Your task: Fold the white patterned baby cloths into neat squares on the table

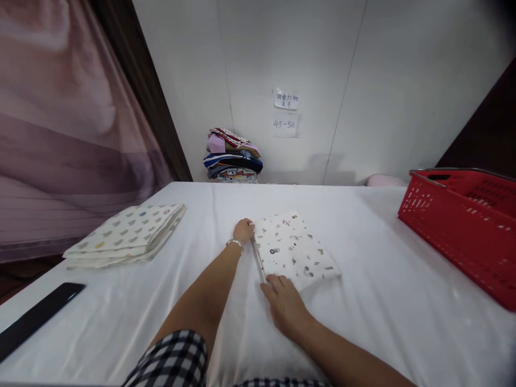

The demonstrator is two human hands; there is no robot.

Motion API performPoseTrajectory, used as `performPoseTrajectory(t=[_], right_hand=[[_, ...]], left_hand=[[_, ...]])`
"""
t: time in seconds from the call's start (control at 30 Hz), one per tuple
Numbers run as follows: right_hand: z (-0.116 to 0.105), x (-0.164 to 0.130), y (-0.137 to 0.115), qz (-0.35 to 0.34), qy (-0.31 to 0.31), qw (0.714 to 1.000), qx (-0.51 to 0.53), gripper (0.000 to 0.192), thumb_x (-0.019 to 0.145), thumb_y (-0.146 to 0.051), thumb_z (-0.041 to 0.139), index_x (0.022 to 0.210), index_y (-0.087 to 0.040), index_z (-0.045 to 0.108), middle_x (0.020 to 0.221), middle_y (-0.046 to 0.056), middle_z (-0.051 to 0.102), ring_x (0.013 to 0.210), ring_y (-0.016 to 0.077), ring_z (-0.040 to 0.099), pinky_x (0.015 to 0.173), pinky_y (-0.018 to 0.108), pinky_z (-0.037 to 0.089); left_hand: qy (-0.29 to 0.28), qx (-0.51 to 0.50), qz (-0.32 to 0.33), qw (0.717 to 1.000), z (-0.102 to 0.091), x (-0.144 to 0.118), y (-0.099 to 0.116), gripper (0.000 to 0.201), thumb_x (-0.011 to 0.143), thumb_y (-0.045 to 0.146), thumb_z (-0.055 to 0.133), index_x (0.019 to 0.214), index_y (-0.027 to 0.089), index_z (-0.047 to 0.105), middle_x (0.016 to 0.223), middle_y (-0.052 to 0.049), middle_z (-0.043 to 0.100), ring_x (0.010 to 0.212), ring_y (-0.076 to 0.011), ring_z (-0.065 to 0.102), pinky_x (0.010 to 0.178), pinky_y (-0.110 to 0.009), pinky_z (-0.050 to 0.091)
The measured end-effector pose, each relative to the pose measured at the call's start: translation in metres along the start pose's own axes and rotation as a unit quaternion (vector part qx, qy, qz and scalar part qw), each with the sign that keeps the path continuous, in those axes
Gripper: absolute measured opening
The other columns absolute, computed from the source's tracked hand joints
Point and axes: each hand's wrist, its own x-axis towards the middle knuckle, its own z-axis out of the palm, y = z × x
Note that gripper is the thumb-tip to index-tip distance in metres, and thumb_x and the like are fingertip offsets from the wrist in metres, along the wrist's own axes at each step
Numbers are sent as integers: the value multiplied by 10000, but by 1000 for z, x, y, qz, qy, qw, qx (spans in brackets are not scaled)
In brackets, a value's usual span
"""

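A white cloth with small printed shapes lies folded into a flat, roughly square piece on the white-covered table. At its far left corner, my left hand has its fingers closed on the edge; a bracelet circles that wrist. My right hand is at the near left corner, fingers bent over the same edge, with the thumb side low against it. The fold's layered left side shows between both hands. Off to the left rests another folded cloth, cream with grey motifs, which neither hand touches.
A red plastic basket with a metal handle stands at the right. A dark flat object lies at the near left. Beyond the table's far edge, a pile of folded fabrics sits against the wall. A curtain hangs at left.
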Motion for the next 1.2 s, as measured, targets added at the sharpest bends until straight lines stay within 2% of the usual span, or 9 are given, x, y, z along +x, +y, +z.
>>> performPoseTrajectory(t=[0.13,0.3,0.63,0.73,0.83,0.9,0.97,1.1,1.2], right_hand=[[-12,-23,16,-30,-8,999,-6,484,742,20,429,1175,-158,549,1193,115,537,941,223,463,805,362,417],[-29,-61,33,-44,-22,999,-2,536,746,23,431,1236,-176,520,1240,103,532,1003,222,466,849,363,408],[-25,-72,16,18,-1,1000,-7,492,749,-27,468,1209,-180,549,1271,109,523,1052,238,449,870,391,394],[-28,-76,13,19,3,1000,-5,447,777,-61,477,1203,-177,547,1293,103,510,1076,242,433,898,398,385],[-33,-76,10,22,0,1000,-6,401,806,-92,478,1190,-181,551,1299,102,506,1082,239,429,918,402,380],[-35,-76,8,21,-8,1000,-3,386,804,-102,490,1176,-180,556,1299,99,507,1078,236,430,921,399,383],[-37,-75,6,20,-12,1000,1,367,801,-98,492,1151,-176,568,1300,93,506,1075,234,429,921,394,389],[-41,-74,4,29,-11,999,6,317,815,-92,469,1097,-175,588,1317,83,495,1089,227,424,932,388,389],[-46,-75,5,27,-27,999,21,368,788,-131,520,1152,-176,560,1348,86,465,1118,231,419,953,393,380]], left_hand=[[-35,29,21,999,-12,-11,-10,131,729,237,569,819,186,649,951,-53,691,900,-191,608,721,-256,412],[-69,40,32,996,-25,-39,-29,111,724,284,593,743,189,646,851,-35,698,813,-178,617,671,-249,412],[-56,55,45,996,-29,-51,-24,139,748,264,570,813,177,658,880,-50,701,811,-187,634,700,-263,457],[-20,62,90,994,-24,-61,-13,282,775,204,519,1032,179,634,1109,-80,650,1025,-222,584,869,-313,441],[5,65,202,977,-13,-77,-3,369,840,228,464,1196,206,558,1306,-69,537,1242,-218,435,1054,-346,311],[-8,86,295,952,-4,-87,0,384,877,305,439,1238,212,530,1372,-71,481,1309,-231,357,1108,-398,224],[-39,118,348,929,4,-93,-2,411,897,361,408,1263,205,511,1416,-85,431,1350,-256,293,1120,-456,170],[-78,166,344,921,10,-93,-9,421,917,363,356,1286,213,492,1440,-83,400,1377,-255,243,1117,-474,150],[-84,172,346,918,10,-89,-10,421,914,366,367,1290,224,488,1442,-78,398,1379,-252,238,1115,-471,151]])
